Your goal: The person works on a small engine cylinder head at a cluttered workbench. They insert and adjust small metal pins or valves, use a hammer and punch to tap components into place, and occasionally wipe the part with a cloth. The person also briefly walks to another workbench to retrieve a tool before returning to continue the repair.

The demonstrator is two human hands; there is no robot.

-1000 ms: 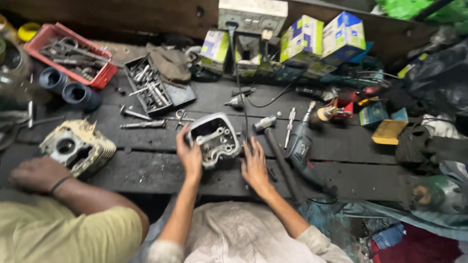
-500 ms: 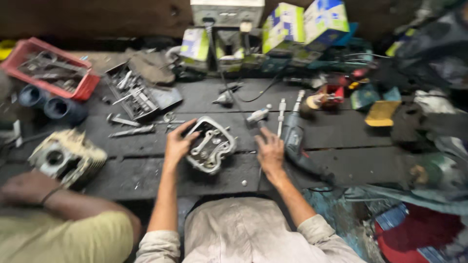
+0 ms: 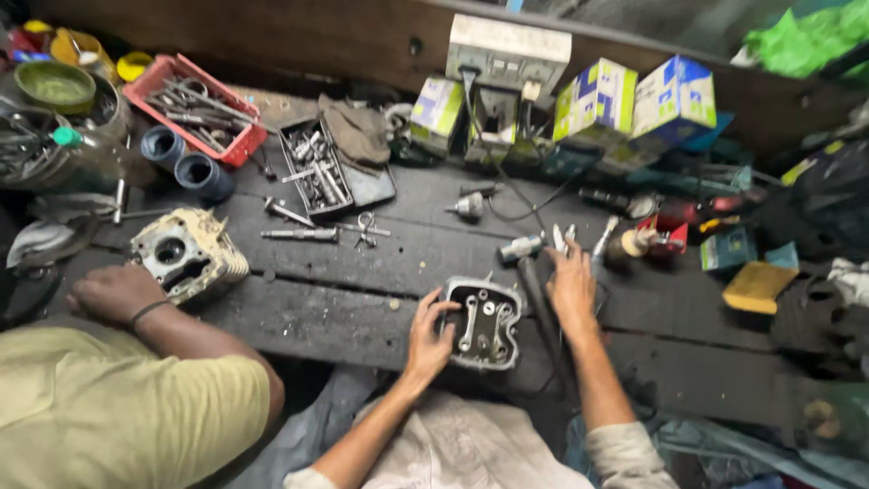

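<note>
The cylinder head (image 3: 482, 323) was seen as cast metal, dull grey and grimy, with brighter steel rockers inside. The bench (image 3: 344, 312) was made of dark, rough wooden planks, stained with oil. A second casting (image 3: 188, 254) appeared as pale, matt metal with fins. The tray (image 3: 197, 107) was of red plastic, holding bare steel tools. The boxes (image 3: 634, 100) were of glossy printed card. A brown rag (image 3: 358, 134) looked like matt cloth.

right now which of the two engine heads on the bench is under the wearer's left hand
The dark head at the bench's near edge, rocker arms showing; the left hand rests on its side. The pale finned head sits beside the co-worker's hand.
</note>
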